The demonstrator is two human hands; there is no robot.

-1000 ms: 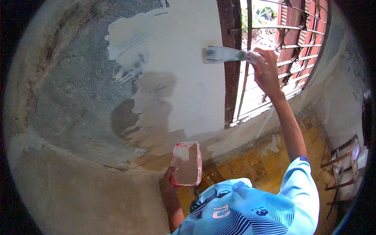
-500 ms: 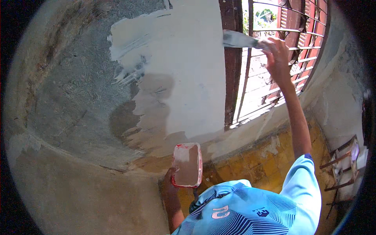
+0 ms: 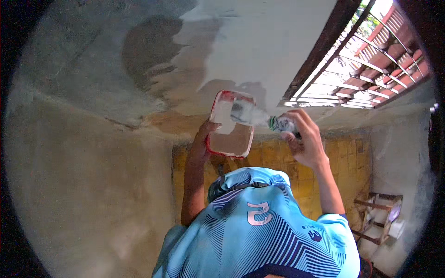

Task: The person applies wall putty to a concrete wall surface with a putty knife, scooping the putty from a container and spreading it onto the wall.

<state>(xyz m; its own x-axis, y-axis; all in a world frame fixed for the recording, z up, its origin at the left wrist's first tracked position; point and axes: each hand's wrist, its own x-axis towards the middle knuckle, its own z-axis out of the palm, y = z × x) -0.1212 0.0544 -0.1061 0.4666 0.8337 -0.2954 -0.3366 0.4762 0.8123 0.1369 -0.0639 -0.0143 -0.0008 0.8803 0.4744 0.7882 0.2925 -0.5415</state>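
Note:
My left hand point(image 3: 202, 137) grips a shallow rectangular tub point(image 3: 225, 154) with a red, smeared rim, its thumb over the left side. White putty point(image 3: 222, 116) lies inside it, partly in shadow. My right hand point(image 3: 307, 139) is closed round the handle of a putty knife point(image 3: 252, 113). The wide, white-smeared blade reaches over the tub's upper right part; whether it touches the putty I cannot tell. In front of me stands a wall with a smooth white coat point(image 3: 273, 41), ragged along its left edge against bare grey plaster point(image 3: 88, 51).
A barred window point(image 3: 366, 65) with a dark wooden frame is at the upper right. Yellow-brown floor tiles point(image 3: 310, 185) lie below. A small wooden stool-like frame point(image 3: 378, 217) stands at the right by the side wall. Another bare wall point(image 3: 102, 185) rises on the left.
My right hand has brought the putty knife from the window's edge down and left to the tub. The view has tilted downward, so tub and left hand appear higher.

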